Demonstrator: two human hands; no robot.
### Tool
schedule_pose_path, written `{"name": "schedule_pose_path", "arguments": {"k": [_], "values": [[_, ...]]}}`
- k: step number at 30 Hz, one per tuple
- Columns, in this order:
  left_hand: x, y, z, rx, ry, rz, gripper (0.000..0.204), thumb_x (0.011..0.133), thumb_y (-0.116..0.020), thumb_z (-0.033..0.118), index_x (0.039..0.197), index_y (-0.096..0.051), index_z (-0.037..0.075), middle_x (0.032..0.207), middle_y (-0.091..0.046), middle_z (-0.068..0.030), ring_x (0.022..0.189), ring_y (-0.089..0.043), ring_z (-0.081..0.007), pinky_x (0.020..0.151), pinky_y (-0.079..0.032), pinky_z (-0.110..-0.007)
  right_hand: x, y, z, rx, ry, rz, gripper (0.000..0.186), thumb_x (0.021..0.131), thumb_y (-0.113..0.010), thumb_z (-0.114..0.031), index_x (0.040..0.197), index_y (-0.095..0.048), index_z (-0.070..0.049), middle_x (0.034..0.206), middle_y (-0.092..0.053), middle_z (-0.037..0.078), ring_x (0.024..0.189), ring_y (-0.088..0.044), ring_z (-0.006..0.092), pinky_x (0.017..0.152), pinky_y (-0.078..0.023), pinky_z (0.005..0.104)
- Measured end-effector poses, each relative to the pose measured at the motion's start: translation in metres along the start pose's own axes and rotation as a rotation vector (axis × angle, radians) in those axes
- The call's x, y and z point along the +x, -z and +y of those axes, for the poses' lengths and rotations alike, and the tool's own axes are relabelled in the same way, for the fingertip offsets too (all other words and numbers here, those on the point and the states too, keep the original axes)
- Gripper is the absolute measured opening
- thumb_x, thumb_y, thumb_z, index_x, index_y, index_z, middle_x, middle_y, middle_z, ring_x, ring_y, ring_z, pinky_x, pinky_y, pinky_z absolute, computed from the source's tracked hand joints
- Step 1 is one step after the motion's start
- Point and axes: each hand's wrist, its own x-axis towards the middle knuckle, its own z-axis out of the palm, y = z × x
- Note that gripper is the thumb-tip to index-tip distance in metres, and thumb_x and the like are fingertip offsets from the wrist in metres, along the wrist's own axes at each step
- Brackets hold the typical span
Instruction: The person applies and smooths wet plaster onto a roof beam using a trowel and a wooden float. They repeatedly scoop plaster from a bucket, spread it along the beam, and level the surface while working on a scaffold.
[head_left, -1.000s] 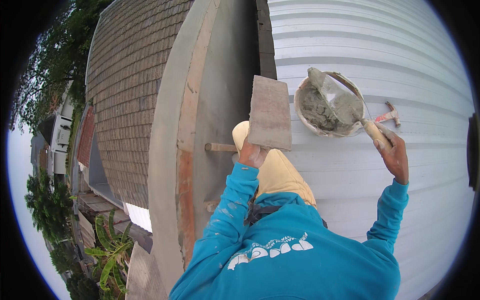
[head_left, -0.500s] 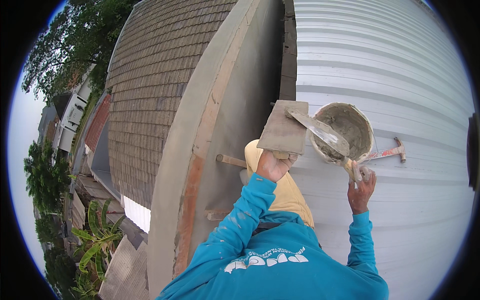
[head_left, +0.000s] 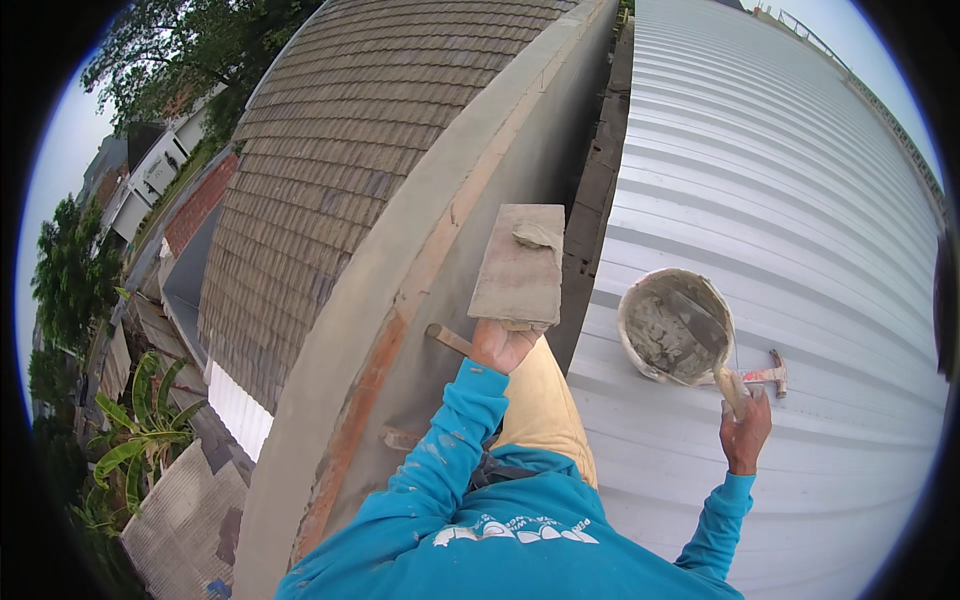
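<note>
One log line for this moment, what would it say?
left hand: holds mortar board | right hand: trowel in bucket | hammer beside

Mortar board [head_left: 520, 268]: flat, matt grey, a rough wet lump on it.
Bucket [head_left: 676, 326]: cement-crusted inside, beside the board.
Trowel [head_left: 712, 345]: smooth metal blade, pale wooden handle.
Roof sheet [head_left: 800, 200]: ribbed metal, smooth, faintly glossy.
Wall [head_left: 440, 240]: matt, smooth grey render.
Tiles [head_left: 350, 140]: rough, weathered brown.

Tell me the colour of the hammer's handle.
Red, on the hammer beside the bucket; head view.
</note>
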Motion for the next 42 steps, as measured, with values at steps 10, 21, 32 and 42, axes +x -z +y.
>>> {"name": "schedule_pose_path", "arguments": {"k": [10,21,32,42], "values": [[-0.044,0.02,0.005,0.104,-0.01,0.005,0.043,0.099,-0.047,0.036,0.137,-0.046,0.015,0.136,-0.052,-0.0041,0.121,-0.053,-0.0239,0.093,-0.049,-0.04,0.068,-0.007,-0.006,0.019,-0.283,-0.263,0.05,0.08,-0.073,-0.036,0.111,-0.065,0.003,0.082,-0.064,0.02,0.077,-0.061,0.0383,0.067,-0.048,0.0443],[-0.06,0.039,-0.002,0.242,-0.037,0.062,0.047,0.099,-0.049,0.035,0.141,-0.042,0.015,0.139,-0.05,-0.0053,0.124,-0.051,-0.0246,0.097,-0.048,-0.041,0.066,-0.027,-0.038,0.047,-0.095,0.192,0.027,0.091,-0.064,-0.022,0.109,-0.066,-0.002,0.099,-0.063,0.015,0.084,-0.06,0.0289,0.076,-0.048,0.0381],[-0.097,0.043,-0.01,0.463,-0.067,-0.09,0.055,0.1,-0.049,0.032,0.148,-0.031,0.012,0.146,-0.041,-0.0084,0.13,-0.046,-0.0244,0.103,-0.045,-0.041,0.043,-0.125,-0.246,2.206,-0.636,-0.669,0.056,0.099,-0.046,-0.039,0.137,-0.044,0.002,0.132,-0.054,0.014,0.119,-0.054,0.0274,0.101,-0.043,0.0424],[-0.125,0.06,0.021,0.319,0.199,0.014,0.052,0.1,-0.049,0.035,0.139,-0.042,0.002,0.128,-0.054,-0.0108,0.114,-0.056,-0.0214,0.094,-0.05,-0.034,0.038,-0.177,-0.261,2.337,-0.835,-0.751,0.042,0.095,-0.054,-0.024,0.13,-0.05,-0.001,0.124,-0.06,0.014,0.108,-0.062,0.0272,0.09,-0.054,0.0398]]}}
